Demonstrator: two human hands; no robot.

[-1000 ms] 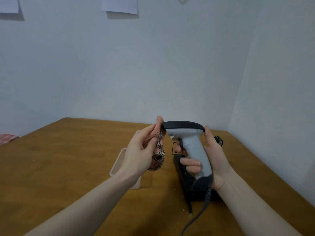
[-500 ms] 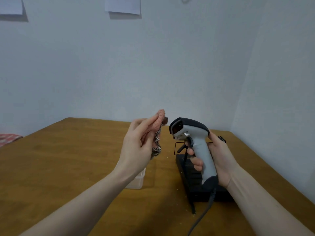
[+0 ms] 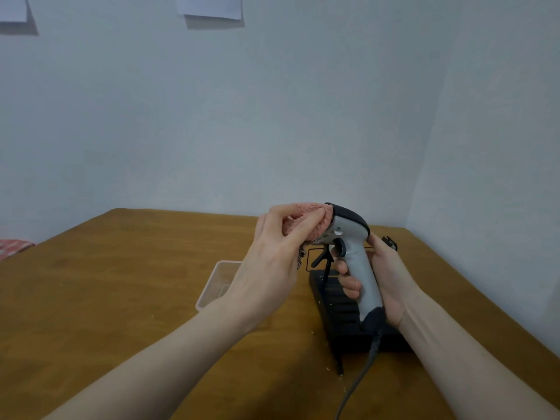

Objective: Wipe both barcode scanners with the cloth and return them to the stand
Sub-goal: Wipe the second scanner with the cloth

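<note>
Your right hand (image 3: pixel 391 280) is gripping the grey barcode scanner (image 3: pixel 353 256) by its handle, fingers (image 3: pixel 348 287) curled round it, holding it upright above the black stand (image 3: pixel 342 310). Your left hand (image 3: pixel 272 259) is pinching the pink cloth (image 3: pixel 306 221) between thumb and fingers, pressing it against the scanner head from 9 o'clock (cloth touching the dark front). A clear plastic container (image 3: pixel 216 281) is sitting on the desk (image 3: pixel 106 292) at the stand's 9 o'clock. The cable (image 3: pixel 357 380) is hanging toward 6 o'clock.
</note>
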